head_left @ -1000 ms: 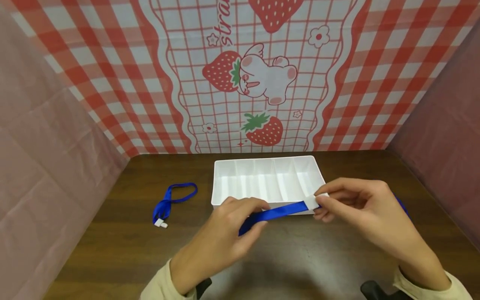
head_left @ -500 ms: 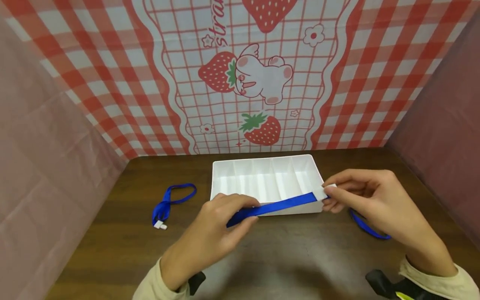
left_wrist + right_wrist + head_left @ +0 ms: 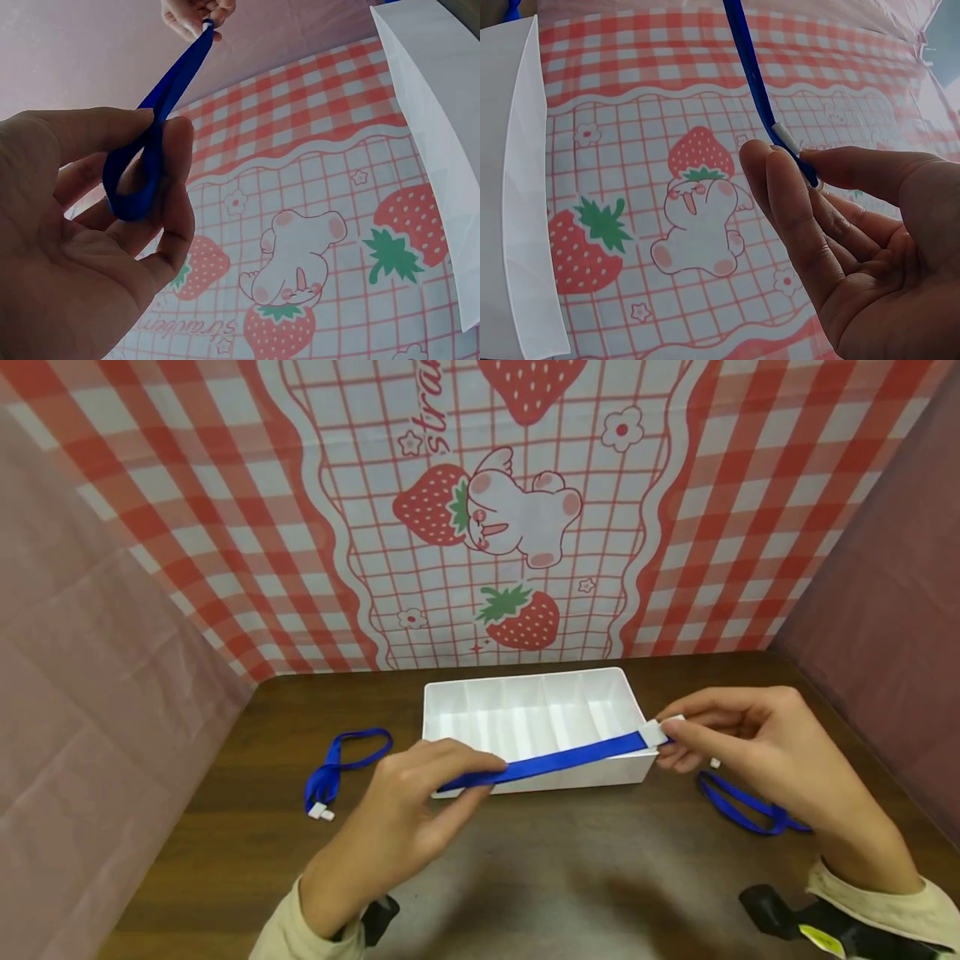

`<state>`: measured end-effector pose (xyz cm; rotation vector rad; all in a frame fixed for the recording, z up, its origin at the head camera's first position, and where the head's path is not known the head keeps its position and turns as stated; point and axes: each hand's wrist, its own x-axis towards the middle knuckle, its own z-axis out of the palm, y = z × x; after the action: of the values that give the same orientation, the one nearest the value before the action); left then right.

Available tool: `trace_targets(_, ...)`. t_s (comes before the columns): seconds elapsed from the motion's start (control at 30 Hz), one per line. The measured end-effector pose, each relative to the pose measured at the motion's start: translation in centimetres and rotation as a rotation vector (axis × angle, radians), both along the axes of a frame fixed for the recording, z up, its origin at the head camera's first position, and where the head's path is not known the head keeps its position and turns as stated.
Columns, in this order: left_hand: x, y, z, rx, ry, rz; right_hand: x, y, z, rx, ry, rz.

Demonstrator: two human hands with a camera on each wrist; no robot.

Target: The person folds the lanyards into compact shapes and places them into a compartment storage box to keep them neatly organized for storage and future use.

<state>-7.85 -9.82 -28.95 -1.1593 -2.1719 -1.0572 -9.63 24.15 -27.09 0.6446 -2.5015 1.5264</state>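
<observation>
While the head view showed a blue lanyard (image 3: 570, 762) drawn nearly straight above the table (image 3: 562, 877), the left hand (image 3: 420, 802) pinched its doubled strap and the right hand (image 3: 750, 735) pinched the end at the white fitting (image 3: 654, 733). The strap crossed the near side of the white compartment tray (image 3: 615, 771) in that view; contact between the two could not be confirmed. A second lanyard (image 3: 326, 781) lay left of the tray, and a third lanyard (image 3: 780, 820) lay near the right hand. The step in hand was judged to be straightening the doubled strap; the next move appeared to call for both pinches to hold, with the strap flat and under light tension. On the left wrist view, thumb and forefinger met on the strap, a rounded loop hung below the pinch, and the other fingers curved behind it. On the right wrist view, thumb and fingertips were closed on the fitting end, spaced only by its thickness, with the remaining fingers bent beneath.
</observation>
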Motion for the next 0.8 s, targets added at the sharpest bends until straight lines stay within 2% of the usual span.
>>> trace_targets(0.17, 0.1, -0.5, 0.3, 0.056, -0.037, -0.014, -0.3, 0.5, -0.1, -0.026, 0.006, 0.005)
trace_targets(0.33, -0.1, -1.2, 0.6, 0.058, -0.144, -0.031, -0.7, 0.9, -0.2, -0.048, 0.012, 0.032)
trace_targets(0.43, -0.2, -1.6, 0.7, 0.052, -0.200, -0.018, -0.8, 1.1, -0.3, -0.050, 0.007, 0.040)
trace_targets(0.5, -0.4, -1.7, 0.7, 0.054, -0.210, 0.005, -0.8, 1.1, -0.3, -0.055, -0.001, 0.039)
trace_targets(0.63, -0.5, -1.9, 0.8, 0.069, -0.185, 0.031, -0.9, 1.0, -0.4, -0.054, -0.030, 0.005)
trace_targets(0.7, -0.4, -1.9, 0.8, 0.079, -0.171, 0.021, -0.9, 0.9, -0.4, -0.054, -0.053, -0.018)
trace_targets(0.8, -0.4, -1.9, 0.8, 0.108, -0.171, -0.035, -1.0, 0.9, -0.4, -0.060, -0.088, -0.038)
